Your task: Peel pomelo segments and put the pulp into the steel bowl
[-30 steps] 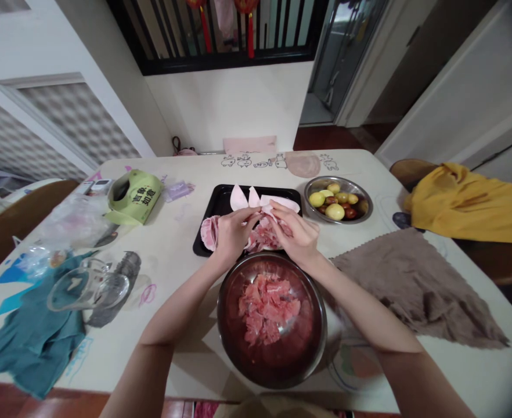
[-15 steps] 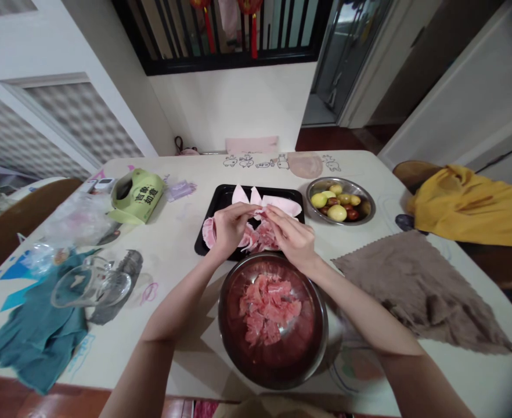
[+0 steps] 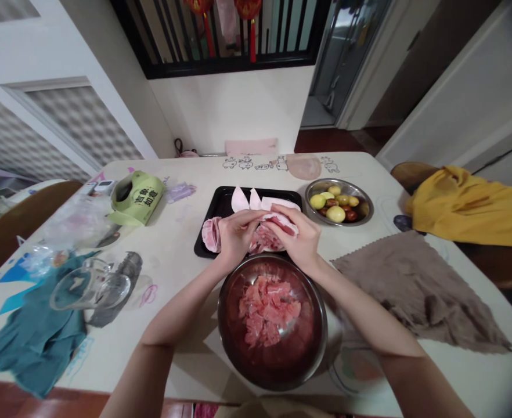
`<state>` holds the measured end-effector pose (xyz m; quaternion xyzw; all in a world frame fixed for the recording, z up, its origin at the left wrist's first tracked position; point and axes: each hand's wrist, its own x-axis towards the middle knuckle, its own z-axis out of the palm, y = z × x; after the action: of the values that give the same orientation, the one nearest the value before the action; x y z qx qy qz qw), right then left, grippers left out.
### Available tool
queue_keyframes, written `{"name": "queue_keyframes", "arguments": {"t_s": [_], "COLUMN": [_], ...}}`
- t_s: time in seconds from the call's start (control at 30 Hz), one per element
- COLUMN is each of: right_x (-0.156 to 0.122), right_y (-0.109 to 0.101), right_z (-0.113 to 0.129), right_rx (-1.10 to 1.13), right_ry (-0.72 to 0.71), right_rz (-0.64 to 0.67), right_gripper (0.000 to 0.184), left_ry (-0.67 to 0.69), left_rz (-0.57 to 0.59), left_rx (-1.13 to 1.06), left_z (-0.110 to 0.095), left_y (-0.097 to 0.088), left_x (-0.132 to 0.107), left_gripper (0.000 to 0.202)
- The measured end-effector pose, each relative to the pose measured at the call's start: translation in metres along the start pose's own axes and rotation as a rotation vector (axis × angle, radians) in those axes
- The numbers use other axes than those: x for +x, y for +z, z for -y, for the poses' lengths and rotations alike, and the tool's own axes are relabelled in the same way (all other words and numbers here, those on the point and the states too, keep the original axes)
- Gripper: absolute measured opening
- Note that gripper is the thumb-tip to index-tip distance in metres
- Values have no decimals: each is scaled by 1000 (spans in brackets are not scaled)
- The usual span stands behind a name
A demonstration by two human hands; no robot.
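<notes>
My left hand (image 3: pixel 233 234) and my right hand (image 3: pixel 297 237) meet over the black tray (image 3: pixel 215 213), both closed round a pink pomelo segment (image 3: pixel 268 231) held between them. Pale pink peel pieces (image 3: pixel 247 199) lie at the tray's far side, and another piece (image 3: pixel 211 233) rests at its left edge. Just in front of my hands stands a steel bowl (image 3: pixel 234 354) with a heap of peeled pink pulp (image 3: pixel 268 309) in it.
A small steel bowl of green and red fruits (image 3: pixel 338 201) stands right of the tray. A brown cloth (image 3: pixel 413 287) lies at right, a yellow cloth (image 3: pixel 465 203) on a chair. At left are a glass jug (image 3: pixel 88 287), a teal cloth (image 3: pixel 33 337) and a green tissue box (image 3: pixel 134 196).
My hands have closed in round the pomelo segment, the right hand cupping it more from the side. Nothing else has moved.
</notes>
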<state>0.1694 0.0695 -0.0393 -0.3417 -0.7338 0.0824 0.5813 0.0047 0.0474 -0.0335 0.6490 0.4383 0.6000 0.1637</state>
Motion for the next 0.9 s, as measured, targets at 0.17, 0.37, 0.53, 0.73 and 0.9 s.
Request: {"name": "queue_keyframes", "arguments": {"t_s": [0.17, 0.37, 0.53, 0.73, 0.9], "right_x": [-4, -8, -9, -13, -4], "right_y": [0, 2, 5, 1, -5], "right_z": [3, -1, -6, -6, -5], "right_rx": [-8, 1, 4, 47, 59], "right_ry": [-73, -211, -228, -286, -187], "right_rz": [7, 11, -5, 20, -72], "right_gripper": [19, 26, 32, 39, 27], "left_ry": [-94, -368, -432, -381, -336], "left_rz": [-37, -138, -136, -125, -17], "left_rx": [-142, -397, -406, -177, -25], "left_z": [-1, 13, 29, 69, 79], "left_y": [4, 4, 5, -1, -11], "left_x": [-3, 7, 12, 15, 16], "left_gripper": [13, 20, 28, 34, 25]}}
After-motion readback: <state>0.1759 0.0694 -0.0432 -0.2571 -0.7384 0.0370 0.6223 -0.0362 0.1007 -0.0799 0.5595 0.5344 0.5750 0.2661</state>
